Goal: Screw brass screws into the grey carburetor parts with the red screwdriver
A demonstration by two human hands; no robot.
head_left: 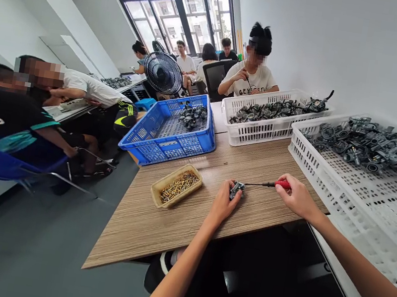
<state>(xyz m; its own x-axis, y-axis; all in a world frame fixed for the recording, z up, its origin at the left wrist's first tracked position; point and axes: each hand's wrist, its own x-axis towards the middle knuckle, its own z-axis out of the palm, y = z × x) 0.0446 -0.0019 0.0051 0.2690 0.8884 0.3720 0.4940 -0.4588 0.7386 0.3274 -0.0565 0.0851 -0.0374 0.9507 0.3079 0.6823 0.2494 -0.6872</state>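
Note:
Near the front edge of the wooden table (156, 227), my left hand (225, 204) is closed around a small grey metal part, which looks like a carburetor body (236, 189). My right hand (296, 198) grips the red handle of a screwdriver (282, 184). Its dark shaft points left, and the tip reaches the metal part; whether it sits in a screw is too small to tell. Left of my left hand stands a beige tray (155, 196) holding many small brass-coloured pieces.
A blue crate (168, 149) with some metal parts stands beyond the tray. Two white crates (236, 137) (363, 204) of similar parts stand at the back and right. Across the table a co-worker (252, 71) holds a tool. Other people sit left, near a fan (163, 72).

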